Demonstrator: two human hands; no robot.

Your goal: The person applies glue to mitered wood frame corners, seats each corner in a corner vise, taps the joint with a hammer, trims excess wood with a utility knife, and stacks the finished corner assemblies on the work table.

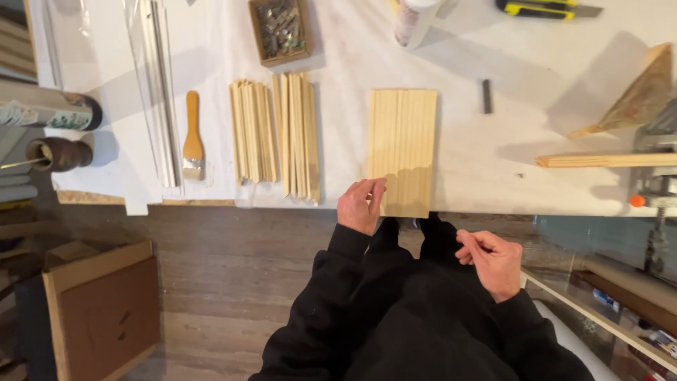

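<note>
Head view. Left hand [361,204] lies at the near edge of the white-covered table [493,141], fingers [374,189] extended and held close together, tips pressing flat on the near left corner of the ribbed wooden panel [402,152]. Panel lies flat and runs away from those fingertips toward the far side; its near end sits at the table edge, just right of the hand.

Right hand [492,261] is off the table, held above the dark-clothed lap, well apart from the panel. Fingers curled in, thumb against the index finger; cannot tell whether anything is pinched between them.

Left of the left fingers: two bundles of thin wooden strips [276,132], lying side by side. Further left, a wooden-handled paintbrush [192,137]. Beyond the strips, a small cardboard box [280,31] of small metal parts. Far right of the fingertips, beyond the panel: a small dark block [486,96].
</note>
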